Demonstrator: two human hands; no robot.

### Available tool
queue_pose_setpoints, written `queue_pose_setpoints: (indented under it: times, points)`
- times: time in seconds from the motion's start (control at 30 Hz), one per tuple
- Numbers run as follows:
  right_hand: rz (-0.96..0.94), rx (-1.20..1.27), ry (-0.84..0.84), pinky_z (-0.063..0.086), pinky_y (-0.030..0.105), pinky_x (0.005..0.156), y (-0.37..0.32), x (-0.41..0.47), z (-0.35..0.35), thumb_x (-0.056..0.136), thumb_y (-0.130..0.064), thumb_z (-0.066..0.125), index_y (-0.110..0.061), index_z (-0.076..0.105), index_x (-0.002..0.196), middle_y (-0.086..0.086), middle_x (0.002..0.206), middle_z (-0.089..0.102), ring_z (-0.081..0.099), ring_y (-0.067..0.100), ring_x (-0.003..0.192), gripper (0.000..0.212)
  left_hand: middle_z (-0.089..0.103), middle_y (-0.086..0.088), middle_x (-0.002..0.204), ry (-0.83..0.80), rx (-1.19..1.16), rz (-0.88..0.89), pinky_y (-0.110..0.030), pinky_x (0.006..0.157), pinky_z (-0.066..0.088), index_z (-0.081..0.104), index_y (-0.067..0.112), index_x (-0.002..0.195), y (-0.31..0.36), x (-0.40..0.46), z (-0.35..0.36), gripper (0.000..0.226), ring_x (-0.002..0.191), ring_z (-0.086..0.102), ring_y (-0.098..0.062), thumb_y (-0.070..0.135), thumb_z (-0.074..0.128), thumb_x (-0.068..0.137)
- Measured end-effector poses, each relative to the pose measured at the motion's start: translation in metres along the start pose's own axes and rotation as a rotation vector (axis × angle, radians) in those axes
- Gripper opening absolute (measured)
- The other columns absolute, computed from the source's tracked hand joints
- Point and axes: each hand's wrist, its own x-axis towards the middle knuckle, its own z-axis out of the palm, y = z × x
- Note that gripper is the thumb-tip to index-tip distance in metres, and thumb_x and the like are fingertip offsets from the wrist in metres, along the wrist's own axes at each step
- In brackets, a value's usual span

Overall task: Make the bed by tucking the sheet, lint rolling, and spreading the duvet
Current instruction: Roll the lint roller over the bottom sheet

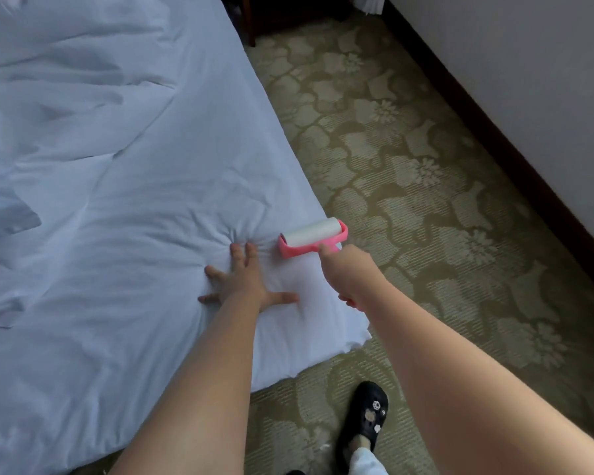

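A white duvet (124, 186) covers the bed, wrinkled toward the upper left, and its corner hangs over the bed's edge at the lower right. My left hand (244, 282) lies flat on the duvet near that corner, fingers spread, pressing the fabric into small folds. My right hand (347, 269) grips the handle of a pink lint roller (311, 236). Its white roll rests on the duvet right at the bed's edge, just beyond my left fingertips.
Green floral carpet (408, 173) fills the strip between the bed and a white wall with a dark baseboard (515, 145). My foot in a black clog (366, 419) stands on the carpet beside the bed corner. Dark wooden furniture (254, 15) sits at the top.
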Motion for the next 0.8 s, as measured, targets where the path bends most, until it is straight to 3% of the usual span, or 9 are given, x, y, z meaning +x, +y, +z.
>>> queue_pose_setpoints:
  times: [0.07, 0.17, 0.27, 0.33, 0.5, 0.57, 0.7, 0.8]
  points:
    - [-0.018, -0.004, -0.025, 0.049, 0.033, 0.073, -0.017, 0.017, -0.005, 0.096, -0.044, 0.027, -0.011, 0.043, 0.096, 0.007, 0.09, 0.057, 0.059, 0.022, 0.062, 0.037, -0.029, 0.015, 0.153, -0.005, -0.02, -0.028, -0.077, 0.096, 0.024, -0.027, 0.04, 0.144, 0.004, 0.016, -0.013, 0.144, 0.139, -0.006, -0.052, 0.081, 0.07, 0.046]
    - [-0.057, -0.038, -0.063, 0.051, 0.04, 0.089, -0.039, 0.041, -0.009, 0.096, -0.045, 0.025, -0.011, 0.048, 0.104, 0.012, 0.113, 0.058, 0.063, 0.029, 0.096, 0.041, -0.034, 0.014, 0.151, -0.019, -0.04, -0.079, -0.077, 0.097, 0.024, -0.029, 0.045, 0.141, 0.01, 0.036, -0.025, 0.143, 0.138, -0.007, -0.054, 0.079, 0.072, 0.045]
    - [-0.095, -0.04, -0.1, 0.05, 0.043, 0.092, -0.062, 0.061, -0.016, 0.097, -0.044, 0.024, -0.011, 0.049, 0.105, 0.011, 0.112, 0.058, 0.061, 0.03, 0.106, 0.041, -0.037, 0.013, 0.15, -0.038, -0.09, -0.12, -0.077, 0.098, 0.022, -0.03, 0.048, 0.139, 0.017, 0.051, -0.036, 0.144, 0.137, -0.007, -0.056, 0.077, 0.075, 0.045]
    - [-0.096, -0.018, -0.105, 0.05, 0.043, 0.092, -0.079, 0.072, -0.021, 0.096, -0.044, 0.026, -0.011, 0.05, 0.108, 0.01, 0.106, 0.059, 0.063, 0.03, 0.102, 0.043, -0.035, 0.01, 0.151, -0.044, -0.155, -0.151, -0.077, 0.098, 0.021, -0.029, 0.048, 0.139, 0.024, 0.058, -0.046, 0.143, 0.136, -0.006, -0.059, 0.075, 0.076, 0.047]
    - [-0.085, 0.006, -0.119, 0.052, 0.038, 0.083, -0.111, 0.089, -0.025, 0.097, -0.042, 0.027, -0.009, 0.045, 0.079, 0.008, 0.08, 0.056, 0.06, 0.026, 0.067, 0.042, -0.033, 0.007, 0.152, -0.018, -0.275, -0.262, -0.079, 0.097, 0.018, -0.03, 0.051, 0.138, 0.036, 0.071, -0.059, 0.141, 0.133, -0.005, -0.064, 0.074, 0.077, 0.048]
    - [-0.101, -0.006, -0.124, 0.052, 0.039, 0.084, -0.121, 0.096, -0.026, 0.098, -0.036, 0.026, -0.01, 0.041, 0.073, 0.008, 0.078, 0.055, 0.059, 0.026, 0.067, 0.039, -0.034, 0.007, 0.152, -0.015, -0.313, -0.325, -0.079, 0.097, 0.017, -0.03, 0.053, 0.137, 0.042, 0.077, -0.065, 0.143, 0.133, -0.005, -0.064, 0.076, 0.076, 0.044]
    - [-0.155, 0.007, -0.125, 0.052, 0.042, 0.088, -0.143, 0.11, -0.028, 0.097, -0.039, 0.031, -0.008, 0.046, 0.08, 0.008, 0.083, 0.054, 0.055, 0.027, 0.076, 0.039, -0.034, 0.006, 0.152, 0.016, -0.4, -0.421, -0.08, 0.097, 0.014, -0.029, 0.055, 0.136, 0.051, 0.092, -0.076, 0.144, 0.132, -0.006, -0.065, 0.081, 0.074, 0.038]
    - [-0.119, -0.007, -0.181, 0.051, 0.039, 0.088, -0.163, 0.121, -0.033, 0.099, -0.037, 0.024, -0.01, 0.039, 0.072, 0.008, 0.074, 0.05, 0.057, 0.026, 0.072, 0.041, -0.033, 0.003, 0.152, 0.054, -0.469, -0.494, -0.081, 0.096, 0.011, -0.027, 0.057, 0.136, 0.057, 0.104, -0.084, 0.147, 0.133, -0.009, -0.063, 0.083, 0.072, 0.031]
